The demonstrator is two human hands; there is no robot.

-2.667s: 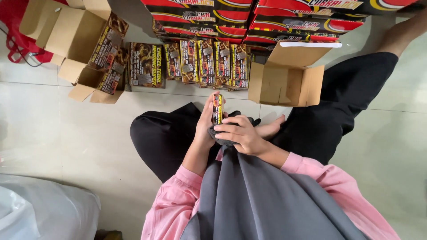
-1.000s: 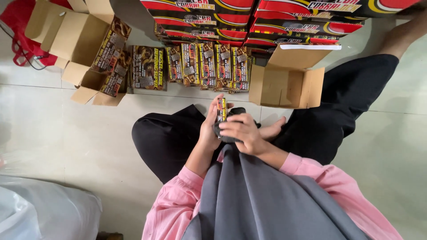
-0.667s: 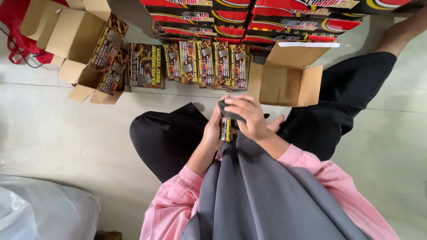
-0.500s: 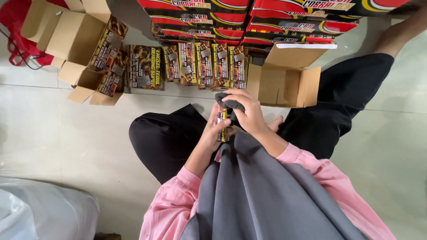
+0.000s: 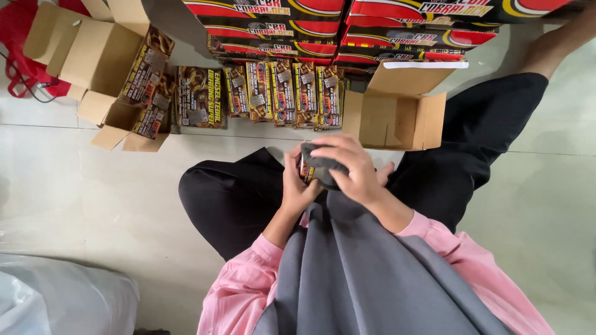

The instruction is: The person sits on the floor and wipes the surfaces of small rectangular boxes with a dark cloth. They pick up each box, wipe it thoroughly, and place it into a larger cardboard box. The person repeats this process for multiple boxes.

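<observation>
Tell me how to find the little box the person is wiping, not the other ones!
Start at the row of small printed boxes standing on the tiled floor ahead of the seated person. Come down to the two hands over the black lap: the left hand grips the small box while the right hand presses a dark grey cloth over it. It alone is off the floor and mostly covered.

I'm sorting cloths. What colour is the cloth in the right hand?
Dark grey cloth, pressed by the right hand; head view.
</observation>
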